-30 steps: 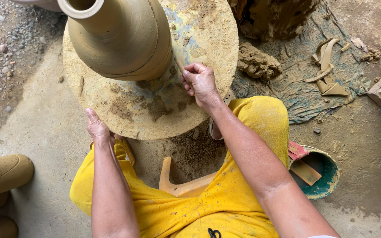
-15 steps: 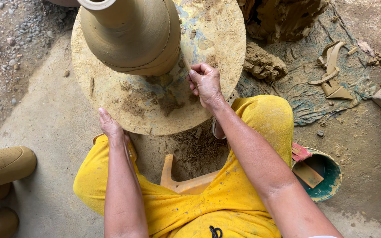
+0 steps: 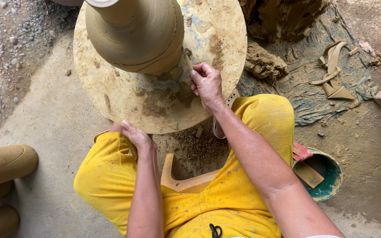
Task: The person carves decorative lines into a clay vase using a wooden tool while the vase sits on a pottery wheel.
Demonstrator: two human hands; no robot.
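At the far left, well away from the left hand, pale clay pieces (image 3: 3,165) lie on the concrete floor (image 3: 54,128). The left hand (image 3: 136,137) rests on the near rim of the round wheel (image 3: 124,94), fingers curled together over its edge above the yellow-clad knee. Beyond it, in the middle of the wheel, stands the tall clay vase (image 3: 135,33). The right hand (image 3: 206,83) is pressed together around a thin stick (image 3: 187,61), its tip touching the foot of the vase. The step in hand looks like trimming the base while the wheel is turned by hand; the next move would call for a steady tip and a slow, even push at the rim. To the right of that hand lie a clay lump (image 3: 264,62), and nearer, a green bowl (image 3: 331,176).
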